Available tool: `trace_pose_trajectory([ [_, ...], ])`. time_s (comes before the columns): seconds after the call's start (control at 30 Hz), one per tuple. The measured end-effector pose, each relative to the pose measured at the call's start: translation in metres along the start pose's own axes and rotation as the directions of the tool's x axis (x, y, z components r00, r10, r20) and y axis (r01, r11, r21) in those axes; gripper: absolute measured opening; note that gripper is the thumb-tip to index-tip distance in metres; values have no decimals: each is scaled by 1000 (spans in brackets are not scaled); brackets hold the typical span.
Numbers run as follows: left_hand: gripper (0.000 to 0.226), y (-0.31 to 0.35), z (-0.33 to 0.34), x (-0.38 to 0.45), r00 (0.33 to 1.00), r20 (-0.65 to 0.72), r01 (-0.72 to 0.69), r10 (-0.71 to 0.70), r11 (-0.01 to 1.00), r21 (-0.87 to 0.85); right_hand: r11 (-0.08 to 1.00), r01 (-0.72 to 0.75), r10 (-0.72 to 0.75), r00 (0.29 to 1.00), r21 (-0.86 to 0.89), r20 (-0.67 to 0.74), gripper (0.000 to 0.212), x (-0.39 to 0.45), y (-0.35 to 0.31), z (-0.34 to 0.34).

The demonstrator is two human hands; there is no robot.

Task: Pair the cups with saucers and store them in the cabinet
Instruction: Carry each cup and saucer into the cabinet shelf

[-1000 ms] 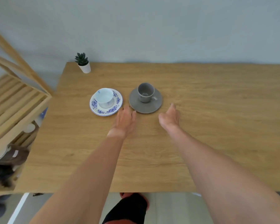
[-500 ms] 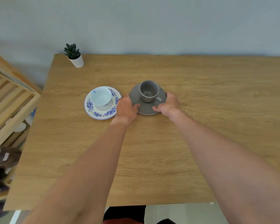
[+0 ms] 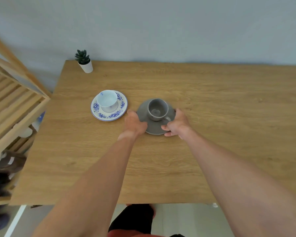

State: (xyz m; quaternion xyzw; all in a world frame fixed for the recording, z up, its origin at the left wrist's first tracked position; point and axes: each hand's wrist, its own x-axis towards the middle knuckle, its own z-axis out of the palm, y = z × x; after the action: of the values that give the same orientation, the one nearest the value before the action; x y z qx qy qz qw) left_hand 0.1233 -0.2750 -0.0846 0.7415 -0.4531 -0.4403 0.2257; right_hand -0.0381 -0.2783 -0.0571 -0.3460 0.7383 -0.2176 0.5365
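A grey cup (image 3: pixel 156 109) stands on a grey saucer (image 3: pixel 144 112), which looks raised a little off the wooden table (image 3: pixel 212 103). My left hand (image 3: pixel 134 123) grips the saucer's left rim and my right hand (image 3: pixel 177 123) grips its right front rim. To the left, a white cup (image 3: pixel 107 100) sits on a blue-flowered saucer (image 3: pixel 121 106) flat on the table. The wooden cabinet (image 3: pixel 12 103) with slatted shelves stands at the table's left end.
A small potted succulent (image 3: pixel 84 61) stands at the table's back left corner. White dishes (image 3: pixel 26 132) and dark items lie on the cabinet's lower shelves. A plain wall runs behind the table.
Both hands reached forward from the bare table and closed on the grey saucer's rim. The saucer with its cup now appears lifted and nearer to me.
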Motion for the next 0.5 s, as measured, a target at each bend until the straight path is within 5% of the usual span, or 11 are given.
trace_pose_trajectory([
  [0.1, 28, -9, 2, -23, 998, 61, 34, -32, 999, -34, 1000, 2, -3, 998, 12, 57, 73, -19, 15, -4],
  [0.3, 63, -35, 13, -96, 998, 41, 48, -44, 994, -95, 999, 42, -39, 995, -35, 87, 73, -73, 60, -11],
  [0.5, 58, -70, 24, -178, 999, 7, 51, -51, 988, -144, 994, 78, -68, 990, -82, 127, 68, -134, 115, -18],
])
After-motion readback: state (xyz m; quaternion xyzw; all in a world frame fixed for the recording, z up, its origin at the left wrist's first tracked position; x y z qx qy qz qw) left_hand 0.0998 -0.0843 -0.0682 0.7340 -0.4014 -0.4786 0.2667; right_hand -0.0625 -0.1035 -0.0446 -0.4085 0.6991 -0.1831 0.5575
